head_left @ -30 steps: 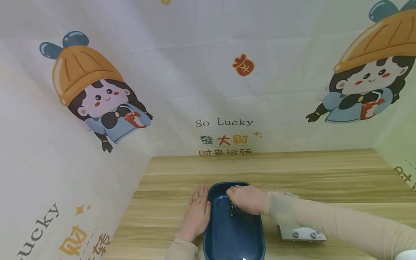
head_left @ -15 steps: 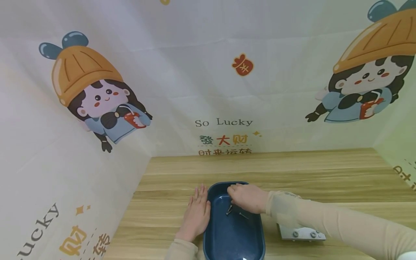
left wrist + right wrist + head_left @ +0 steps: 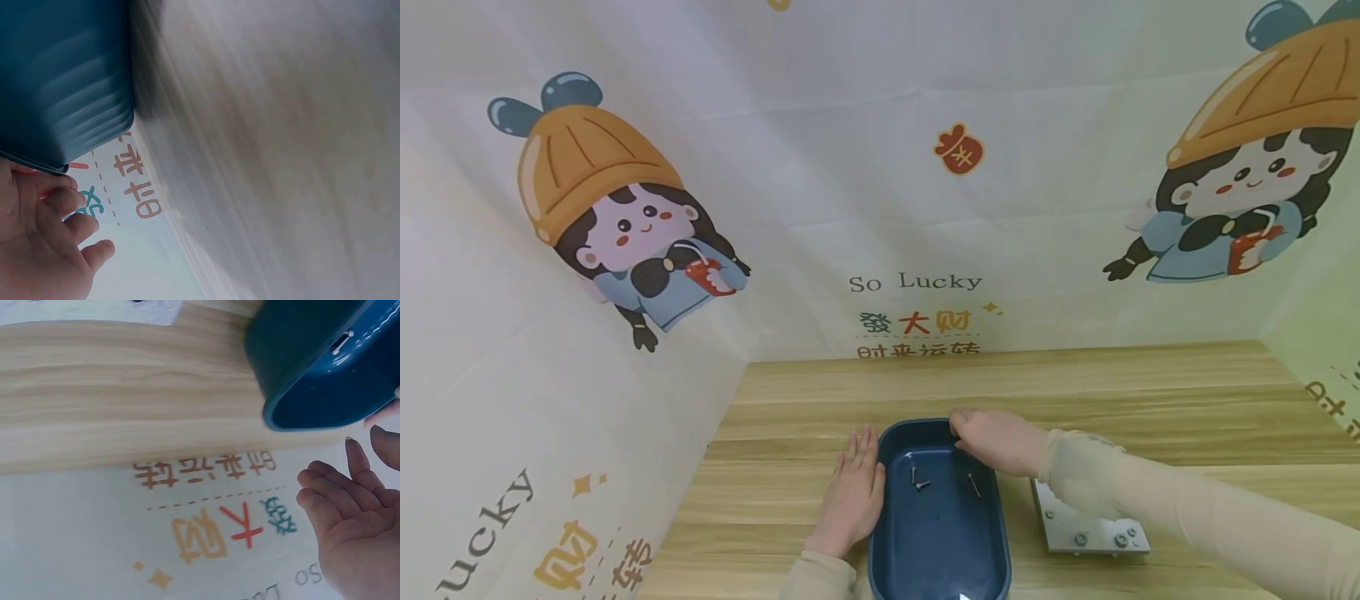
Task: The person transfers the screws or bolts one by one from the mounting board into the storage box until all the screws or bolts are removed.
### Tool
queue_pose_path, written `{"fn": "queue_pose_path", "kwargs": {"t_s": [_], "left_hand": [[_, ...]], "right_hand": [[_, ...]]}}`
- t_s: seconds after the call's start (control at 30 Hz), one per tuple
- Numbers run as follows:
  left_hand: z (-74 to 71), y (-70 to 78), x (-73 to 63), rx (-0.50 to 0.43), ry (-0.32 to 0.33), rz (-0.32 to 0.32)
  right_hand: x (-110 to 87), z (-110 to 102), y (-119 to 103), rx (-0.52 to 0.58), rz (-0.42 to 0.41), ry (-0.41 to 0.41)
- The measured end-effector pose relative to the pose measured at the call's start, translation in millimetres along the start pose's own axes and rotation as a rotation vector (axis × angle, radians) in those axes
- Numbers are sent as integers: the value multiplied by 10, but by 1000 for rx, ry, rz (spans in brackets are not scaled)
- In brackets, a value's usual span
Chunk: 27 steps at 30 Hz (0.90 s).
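Screws (image 3: 922,485): three small ones, lying loose in the tray; two close together toward 11 o'clock of its middle, one alone toward 1 to 2 o'clock.
Tray (image 3: 937,550): blue, on the table (image 3: 775,467), its 6 o'clock end cut off in the head view.
Left hand (image 3: 853,492): at 9 to 10 o'clock, fingers straight and laid against the tray's side, grasping nothing.
Right hand (image 3: 1000,440): over the rim at 1 o'clock, fingers loosely bent and released, nothing seen between them; whether they touch the rim I cannot tell.
Rolling risk: such slim pieces would probably roll or scatter if the tray were knocked or tilted, for instance by uneven pressure from the hands.
Pinching risk: flat on a smooth floor, a screw could slip from fingertips, since there is little to get under.
Snagging risk: the right sleeve (image 3: 1195,508), passing low over the plate (image 3: 1086,527), might catch a bolt (image 3: 1081,539) and shift it.
Plate: silvery, at 3 o'clock of the tray, just beside it; its 12 o'clock part is hidden by the sleeve.
In the way: the tray's raised wall, which a hand must clear, and the right forearm, reaching in from 4 o'clock.
Backdrop: printed cloth (image 3: 820,167) at 12 o'clock, well apart from the tray.
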<state>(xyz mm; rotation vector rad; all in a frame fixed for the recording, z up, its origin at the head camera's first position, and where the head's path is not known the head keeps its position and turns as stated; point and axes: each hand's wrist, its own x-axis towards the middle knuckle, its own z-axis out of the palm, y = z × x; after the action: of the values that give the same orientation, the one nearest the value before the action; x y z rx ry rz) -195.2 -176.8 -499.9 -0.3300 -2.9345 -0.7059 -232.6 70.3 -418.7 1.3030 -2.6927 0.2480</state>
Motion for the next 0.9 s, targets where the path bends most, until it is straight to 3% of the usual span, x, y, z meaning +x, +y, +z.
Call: {"fn": "queue_pose_path", "kwargs": {"t_s": [0.2, 0.63, 0.9], "left_hand": [[-5, -3, -5, 5, 0, -1], [-12, 6, 1, 10, -7, 1], [-16, 4, -9, 1, 5, 8]], "right_hand": [[-154, -71, 135, 45, 32, -7], [-552, 8, 334, 143, 208, -82], [-823, 193, 371, 113, 213, -66]]}}
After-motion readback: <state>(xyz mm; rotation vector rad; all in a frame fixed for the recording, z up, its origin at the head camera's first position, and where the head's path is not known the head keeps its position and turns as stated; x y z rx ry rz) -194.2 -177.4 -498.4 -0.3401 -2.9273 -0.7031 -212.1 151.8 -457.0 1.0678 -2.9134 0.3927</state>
